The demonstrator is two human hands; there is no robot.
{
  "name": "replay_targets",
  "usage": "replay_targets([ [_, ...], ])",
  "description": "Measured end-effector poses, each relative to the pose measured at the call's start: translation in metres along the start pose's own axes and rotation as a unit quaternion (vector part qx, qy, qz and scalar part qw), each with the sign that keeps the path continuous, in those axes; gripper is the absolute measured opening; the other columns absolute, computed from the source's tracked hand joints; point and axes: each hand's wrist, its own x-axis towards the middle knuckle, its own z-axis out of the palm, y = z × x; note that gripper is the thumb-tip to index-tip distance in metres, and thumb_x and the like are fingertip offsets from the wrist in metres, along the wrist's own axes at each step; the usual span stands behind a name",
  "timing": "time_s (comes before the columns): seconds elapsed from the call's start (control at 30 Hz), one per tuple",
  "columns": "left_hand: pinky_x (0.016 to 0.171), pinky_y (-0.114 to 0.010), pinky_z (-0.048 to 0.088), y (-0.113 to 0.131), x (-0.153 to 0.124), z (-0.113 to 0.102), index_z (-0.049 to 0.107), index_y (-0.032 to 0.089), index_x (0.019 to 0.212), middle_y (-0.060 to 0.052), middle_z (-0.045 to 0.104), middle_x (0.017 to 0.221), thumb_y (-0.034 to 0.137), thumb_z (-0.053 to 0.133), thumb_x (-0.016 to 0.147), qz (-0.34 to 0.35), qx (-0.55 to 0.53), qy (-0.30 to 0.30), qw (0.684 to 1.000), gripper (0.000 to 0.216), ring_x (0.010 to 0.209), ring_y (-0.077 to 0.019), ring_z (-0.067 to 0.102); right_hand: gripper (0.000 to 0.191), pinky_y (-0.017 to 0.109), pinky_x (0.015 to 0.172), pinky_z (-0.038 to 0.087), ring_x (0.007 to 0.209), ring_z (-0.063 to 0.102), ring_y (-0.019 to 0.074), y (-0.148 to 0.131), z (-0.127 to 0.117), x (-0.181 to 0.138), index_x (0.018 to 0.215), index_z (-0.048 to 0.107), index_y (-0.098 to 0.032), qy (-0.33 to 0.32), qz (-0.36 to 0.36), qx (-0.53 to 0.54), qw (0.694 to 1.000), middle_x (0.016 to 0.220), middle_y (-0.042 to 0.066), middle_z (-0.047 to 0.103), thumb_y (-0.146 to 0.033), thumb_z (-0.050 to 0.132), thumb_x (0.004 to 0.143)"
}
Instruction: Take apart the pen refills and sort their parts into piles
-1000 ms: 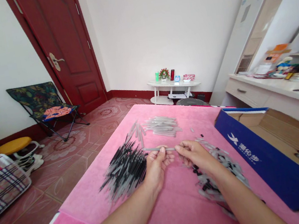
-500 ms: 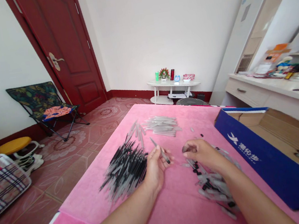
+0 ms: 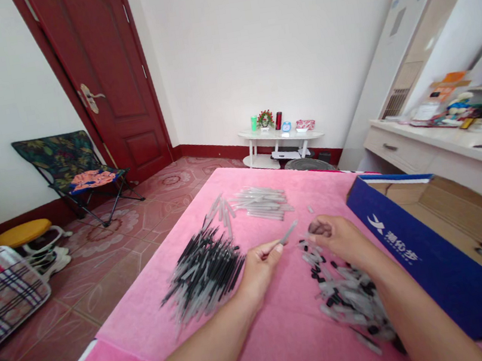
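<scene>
My left hand (image 3: 255,272) is closed around a slim translucent grey pen (image 3: 289,232), whose free end points up and to the right. Just right of that end, my right hand (image 3: 345,240) has thumb and fingers pinched together; anything between them is too small to make out. Below the right hand spreads a heap of clear caps and small black plugs (image 3: 348,294). A dense pile of black and grey pen refills (image 3: 204,270) lies left of my left hand. Beyond the hands, clear pen barrels (image 3: 263,204) are laid roughly side by side.
A pink cloth (image 3: 292,342) covers the table. Along its right side stands an open blue cardboard box (image 3: 429,261) with a few thin rods inside. Farther off are a folding chair (image 3: 70,163), a small white table (image 3: 279,134) and a cluttered dresser (image 3: 435,145).
The pen in my left hand has swung from pointing down-right to pointing up-right. My right hand has shifted slightly right and up, uncovering more of the cap heap.
</scene>
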Motion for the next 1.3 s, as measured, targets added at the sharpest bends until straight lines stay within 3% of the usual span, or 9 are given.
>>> replay_targets([
  [0.1, 0.071, -0.027, 0.042, -0.001, 0.001, 0.001, 0.070, 0.016, 0.086, -0.006, 0.068, 0.085, 0.031, 0.067, 0.063, 0.039, 0.039, -0.008, 0.998, 0.028, 0.076, -0.0181, 0.058, 0.016, 0.025, 0.061, 0.043, 0.064, 0.056, 0.0146, -0.003, -0.014, -0.001, 0.073, 0.058, -0.015, 0.008, -0.006, 0.098, 0.995, 0.069, 0.003, 0.062, -0.027, 0.060, 0.063],
  [0.23, 0.079, -0.033, 0.041, -0.003, 0.001, 0.000, 0.070, 0.017, 0.087, -0.007, 0.068, 0.091, 0.032, 0.063, 0.066, 0.057, 0.092, -0.028, 0.994, 0.026, 0.081, -0.0210, 0.059, 0.022, 0.025, 0.060, 0.043, 0.065, 0.055, 0.0142, -0.010, -0.022, -0.005, 0.078, 0.060, -0.015, 0.003, 0.014, 0.153, 0.988, 0.073, 0.004, 0.062, -0.032, 0.061, 0.064],
  [0.43, 0.078, -0.034, 0.042, -0.004, -0.001, 0.000, 0.069, 0.017, 0.090, -0.007, 0.067, 0.094, 0.034, 0.059, 0.070, 0.056, 0.126, -0.056, 0.989, 0.028, 0.081, -0.0221, 0.059, 0.024, 0.025, 0.061, 0.042, 0.066, 0.054, 0.0140, -0.013, -0.022, -0.007, 0.078, 0.060, -0.015, -0.022, 0.005, 0.164, 0.986, 0.072, 0.003, 0.060, -0.034, 0.061, 0.064],
  [0.9, 0.072, -0.030, 0.042, -0.005, 0.001, -0.003, 0.069, 0.012, 0.086, -0.007, 0.069, 0.084, 0.035, 0.058, 0.070, 0.033, 0.175, -0.031, 0.983, 0.030, 0.074, -0.0190, 0.059, 0.022, 0.023, 0.062, 0.040, 0.064, 0.052, 0.0124, -0.016, -0.026, -0.009, 0.075, 0.060, -0.013, -0.109, -0.009, 0.139, 0.984, 0.068, 0.001, 0.058, -0.034, 0.057, 0.068],
  [1.1, 0.070, -0.030, 0.043, -0.005, -0.001, -0.002, 0.069, 0.014, 0.087, -0.007, 0.069, 0.084, 0.035, 0.059, 0.070, 0.063, 0.202, -0.059, 0.975, 0.029, 0.075, -0.0198, 0.059, 0.027, 0.023, 0.055, 0.037, 0.055, 0.047, 0.0100, -0.017, -0.026, -0.010, 0.074, 0.061, -0.013, -0.158, 0.005, 0.114, 0.981, 0.062, 0.000, 0.056, -0.039, 0.054, 0.071],
  [1.3, 0.063, -0.027, 0.043, -0.006, -0.001, -0.001, 0.070, 0.013, 0.083, -0.006, 0.069, 0.078, 0.032, 0.056, 0.072, 0.092, 0.223, -0.050, 0.969, 0.026, 0.069, -0.0181, 0.057, 0.024, 0.022, 0.050, 0.035, 0.050, 0.045, 0.0093, -0.022, -0.015, -0.009, 0.069, 0.059, -0.012, -0.135, 0.019, 0.105, 0.985, 0.055, -0.001, 0.052, -0.036, 0.053, 0.071],
])
